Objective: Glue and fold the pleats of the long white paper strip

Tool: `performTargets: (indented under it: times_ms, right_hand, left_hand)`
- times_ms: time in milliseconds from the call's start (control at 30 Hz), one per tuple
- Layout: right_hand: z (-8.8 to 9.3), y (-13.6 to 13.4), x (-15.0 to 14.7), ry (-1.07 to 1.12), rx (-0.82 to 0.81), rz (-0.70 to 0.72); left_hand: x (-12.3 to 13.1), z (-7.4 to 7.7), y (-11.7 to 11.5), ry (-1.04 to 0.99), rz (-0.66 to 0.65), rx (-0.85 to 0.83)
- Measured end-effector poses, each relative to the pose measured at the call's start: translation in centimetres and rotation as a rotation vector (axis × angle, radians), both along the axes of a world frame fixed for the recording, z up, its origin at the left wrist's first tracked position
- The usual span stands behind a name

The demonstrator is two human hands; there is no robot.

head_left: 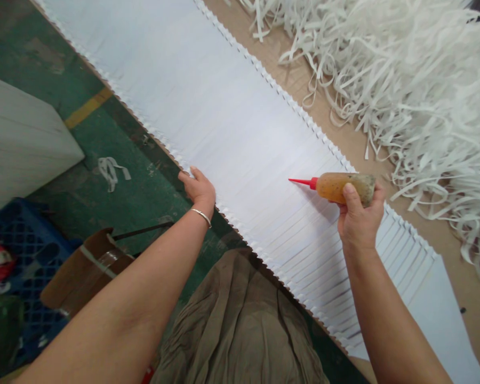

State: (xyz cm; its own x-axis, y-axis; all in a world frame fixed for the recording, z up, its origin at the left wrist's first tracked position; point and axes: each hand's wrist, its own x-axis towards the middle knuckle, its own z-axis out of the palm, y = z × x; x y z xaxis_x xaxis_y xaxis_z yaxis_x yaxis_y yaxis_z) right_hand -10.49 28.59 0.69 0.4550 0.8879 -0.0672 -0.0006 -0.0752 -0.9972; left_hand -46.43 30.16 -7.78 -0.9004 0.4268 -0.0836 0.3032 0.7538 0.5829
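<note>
My right hand [360,216] is closed around a squeeze glue bottle [336,186] of yellowish liquid. Its thin red nozzle points left, over a long row of overlapping white paper sheets [244,128]. The sheets lie staggered, and their notched edges show along both sides of the row. At the near edge of the row rests my left hand [200,188], its visible fingers apart, with nothing seen in it; a bracelet circles that wrist. Part of its fingers is hard to make out against the edge.
A big heap of white strips [416,90] covers the far side of the brown tabletop [328,112]. On the green floor [132,154] at left are a white block [20,144], a blue plastic crate [36,256], a brown cardboard piece [84,272] and a loose strip [112,172].
</note>
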Motion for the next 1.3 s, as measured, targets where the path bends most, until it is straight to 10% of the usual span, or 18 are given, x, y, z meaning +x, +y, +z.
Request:
performTargets:
  times_ms: [933, 1133, 1300]
  right_hand:
    - [1.8, -10.9, -8.0, -0.476, -0.014, 0.269]
    - [2.9, -8.8, -4.8, -0.502, 0.381, 0.350]
    - [3.0, -1.5, 0.6, -0.516, 0.258, -0.060]
  left_hand:
    - [-0.3, -1.1, -0.2, 0.028, -0.028, 0.010]
    - [0.0, -0.6, -0.2, 0.004, -0.027, -0.004]
    - [-0.1, -0.2, -0.3, -0.009, -0.030, 0.001]
